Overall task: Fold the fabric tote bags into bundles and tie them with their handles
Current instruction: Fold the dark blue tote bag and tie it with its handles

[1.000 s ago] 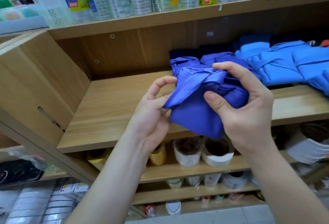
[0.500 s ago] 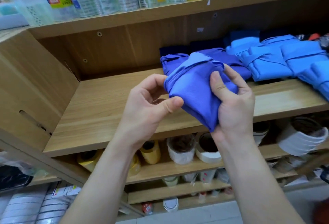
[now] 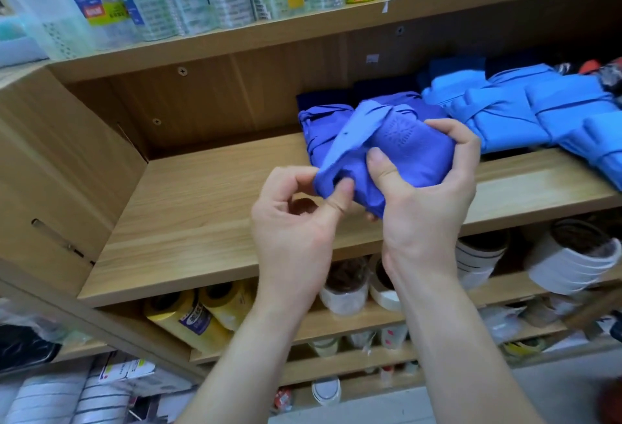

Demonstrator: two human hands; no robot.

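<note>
Left hand (image 3: 296, 225): thumb and fingers pinching the handle strap (image 3: 351, 137) end.
Tote bundle (image 3: 414, 157): purple-blue, held above the wooden shelf (image 3: 202, 208).
Right hand (image 3: 427, 211): curled round it, thumb pressing the front.
Far right: light-blue bundles (image 3: 505, 114), shelved.

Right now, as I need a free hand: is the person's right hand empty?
No, the right hand grips the folded violet-blue fabric tote bundle.

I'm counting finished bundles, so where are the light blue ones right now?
In the head view, the light blue bundles lie at the right end of the middle wooden shelf, just right of the held purple bundle.
</note>
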